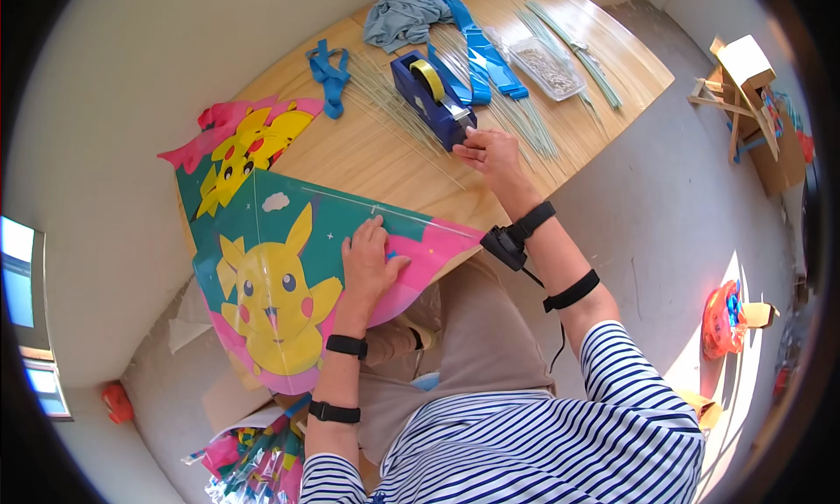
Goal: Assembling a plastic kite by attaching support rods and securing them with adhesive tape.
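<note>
A thin plastic kite [289, 276] in green and pink, printed with a yellow cartoon animal, lies on the near left of the table and hangs over its edge. My left hand [366, 263] rests on its right part, fingers spread on the sheet just below a thin pale rod [350, 203] along its upper edge. My right hand [492, 154] is at the front end of a dark blue tape dispenser [424, 101]. Thumb and forefinger are pinched together by its cutter, on the end of the tape. A yellow tape roll [428, 80] sits in the dispenser.
Several thin rods [525, 123] lie behind the dispenser, with blue strips [486, 62], a grey cloth [407, 16] and a clear tub [549, 66] of small pieces. A blue strap [330, 77] and another kite [249, 145] lie left. Packed kites [258, 460] stand below the table.
</note>
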Motion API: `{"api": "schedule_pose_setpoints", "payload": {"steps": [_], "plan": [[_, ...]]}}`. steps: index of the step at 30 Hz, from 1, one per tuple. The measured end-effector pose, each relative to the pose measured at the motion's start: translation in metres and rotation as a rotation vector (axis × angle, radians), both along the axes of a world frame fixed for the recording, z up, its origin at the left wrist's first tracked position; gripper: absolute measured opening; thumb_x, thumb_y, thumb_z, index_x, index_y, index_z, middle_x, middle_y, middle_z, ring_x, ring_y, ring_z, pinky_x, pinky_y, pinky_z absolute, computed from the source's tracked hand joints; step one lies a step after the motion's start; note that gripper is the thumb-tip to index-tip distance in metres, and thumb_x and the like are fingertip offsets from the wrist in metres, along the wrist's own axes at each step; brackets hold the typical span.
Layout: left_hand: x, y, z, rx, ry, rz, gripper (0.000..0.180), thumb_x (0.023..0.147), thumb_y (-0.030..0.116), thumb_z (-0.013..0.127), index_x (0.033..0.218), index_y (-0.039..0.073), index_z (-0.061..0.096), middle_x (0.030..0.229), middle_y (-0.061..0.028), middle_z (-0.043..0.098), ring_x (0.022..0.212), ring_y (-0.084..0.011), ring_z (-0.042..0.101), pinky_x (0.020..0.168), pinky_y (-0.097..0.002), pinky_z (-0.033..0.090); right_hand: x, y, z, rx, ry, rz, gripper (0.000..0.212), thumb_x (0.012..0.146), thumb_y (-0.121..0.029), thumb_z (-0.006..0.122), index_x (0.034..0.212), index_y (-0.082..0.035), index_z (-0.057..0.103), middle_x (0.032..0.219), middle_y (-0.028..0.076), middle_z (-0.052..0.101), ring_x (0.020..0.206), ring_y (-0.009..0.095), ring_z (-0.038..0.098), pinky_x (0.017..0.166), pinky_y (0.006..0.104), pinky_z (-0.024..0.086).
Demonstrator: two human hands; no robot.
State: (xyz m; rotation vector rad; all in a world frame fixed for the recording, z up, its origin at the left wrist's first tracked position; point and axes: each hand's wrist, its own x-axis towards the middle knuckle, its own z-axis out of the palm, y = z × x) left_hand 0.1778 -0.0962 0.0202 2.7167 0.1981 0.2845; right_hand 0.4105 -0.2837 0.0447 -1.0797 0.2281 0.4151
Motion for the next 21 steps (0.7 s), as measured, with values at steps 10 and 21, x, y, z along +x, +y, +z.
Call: {"api": "schedule_pose_setpoints", "payload": {"steps": [10,21], "plan": [[-0.002,0.002,-0.004,-0.002,0.076,-0.004,0.066,0.070,0.031,0.085,0.125,0.003,0.060,0.148,-0.0149,0.051,0.139,-0.0335,0.045,0.110,-0.0613,0.034,0.030,0.025,-0.031,-0.506,-0.164,-0.092,0.014,0.082,-0.007,0.069,0.084,0.007,0.067,0.075,0.017,0.069,0.059,0.026,0.068,0.057,0.0369,0.054],[-0.006,-0.001,-0.001,-0.010,-0.040,0.018,0.046,0.070,0.025,0.084,0.101,0.002,0.059,0.144,-0.0191,0.052,0.133,-0.0374,0.048,0.105,-0.0567,0.036,0.015,0.005,-0.040,-0.952,-0.561,0.207,0.021,0.079,-0.017,0.066,0.089,0.000,0.073,0.090,0.023,0.071,0.086,0.038,0.069,0.078,0.0451,0.053]]}}
